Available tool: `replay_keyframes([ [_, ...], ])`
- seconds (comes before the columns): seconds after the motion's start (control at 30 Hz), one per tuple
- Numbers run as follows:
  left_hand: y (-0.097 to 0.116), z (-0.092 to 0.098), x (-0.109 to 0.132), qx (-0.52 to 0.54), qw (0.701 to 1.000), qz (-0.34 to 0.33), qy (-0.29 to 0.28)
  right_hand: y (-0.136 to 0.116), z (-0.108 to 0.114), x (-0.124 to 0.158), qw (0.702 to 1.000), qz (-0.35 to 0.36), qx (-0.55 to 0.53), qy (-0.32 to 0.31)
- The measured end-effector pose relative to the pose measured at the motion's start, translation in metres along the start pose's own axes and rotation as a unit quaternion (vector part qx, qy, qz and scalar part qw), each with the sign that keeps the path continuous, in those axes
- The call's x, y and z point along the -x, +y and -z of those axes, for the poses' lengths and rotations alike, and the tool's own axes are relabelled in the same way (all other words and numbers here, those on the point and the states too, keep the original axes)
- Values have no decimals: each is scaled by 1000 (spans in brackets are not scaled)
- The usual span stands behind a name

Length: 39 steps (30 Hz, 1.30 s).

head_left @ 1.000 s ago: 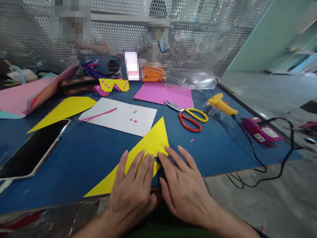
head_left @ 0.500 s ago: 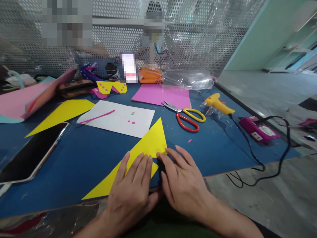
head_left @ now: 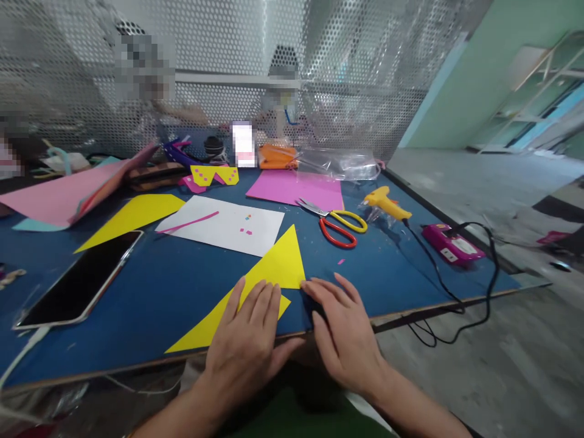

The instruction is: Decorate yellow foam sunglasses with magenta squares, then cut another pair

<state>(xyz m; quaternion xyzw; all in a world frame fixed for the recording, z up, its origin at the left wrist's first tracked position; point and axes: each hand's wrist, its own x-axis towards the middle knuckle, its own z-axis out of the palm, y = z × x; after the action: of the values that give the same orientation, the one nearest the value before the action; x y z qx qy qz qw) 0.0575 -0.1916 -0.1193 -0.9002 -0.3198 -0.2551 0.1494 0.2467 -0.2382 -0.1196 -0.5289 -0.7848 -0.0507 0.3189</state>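
Observation:
A folded piece of yellow paper [head_left: 280,258] lies at the front edge of the blue table, one point aimed away from me and a long tip reaching left. Flat across its middle rests my left hand [head_left: 249,331], fingers stretched out and pressing the paper down. My right hand [head_left: 344,331] is at the paper's right corner, fingers extended and slightly curved, the index fingertip touching or almost touching that corner. Nothing is gripped in either hand. Beyond the yellow paper is a white sheet [head_left: 201,228] with a thin pink strip [head_left: 194,222] and small pink scraps on it.
Scissors [head_left: 337,225] with red and yellow handles lie right of the white sheet. A yellow glue gun [head_left: 387,204] and a magenta power strip [head_left: 451,243] with black cable stand farther right. At left lie a phone [head_left: 82,283] and another yellow sheet [head_left: 132,216]. Pink paper [head_left: 296,187] is behind.
My right hand has slid slightly right, off the yellow paper to its corner. My left hand stays flat on the paper. The camera view has shifted a little.

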Motion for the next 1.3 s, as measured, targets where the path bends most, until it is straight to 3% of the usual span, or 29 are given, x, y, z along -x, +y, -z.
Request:
replay_keyframes([
  [0.13,-2,6,-2,31,999,25,-10,11,7,2,995,-22,7,92],
  [0.3,-9,16,-1,33,999,21,-21,15,9,1,997,-14,1,77],
  [0.43,-10,24,-3,18,1000,0,-26,13,10,-17,996,-16,4,84],
  [0.6,-11,31,-9,-29,995,-73,-57,10,0,-56,1000,-7,-8,-25],
  [0.8,-24,36,-11,-69,989,-133,0,9,-9,-71,996,-9,-7,-91],
  [1.07,-42,31,-10,-65,991,-116,7,-1,-1,-67,987,-24,23,-154],
  [1.2,-40,30,-13,-55,988,-136,-48,0,2,-75,979,10,44,-197],
  [1.3,-38,29,-12,-43,989,-130,-57,6,7,-90,969,62,45,-233],
])
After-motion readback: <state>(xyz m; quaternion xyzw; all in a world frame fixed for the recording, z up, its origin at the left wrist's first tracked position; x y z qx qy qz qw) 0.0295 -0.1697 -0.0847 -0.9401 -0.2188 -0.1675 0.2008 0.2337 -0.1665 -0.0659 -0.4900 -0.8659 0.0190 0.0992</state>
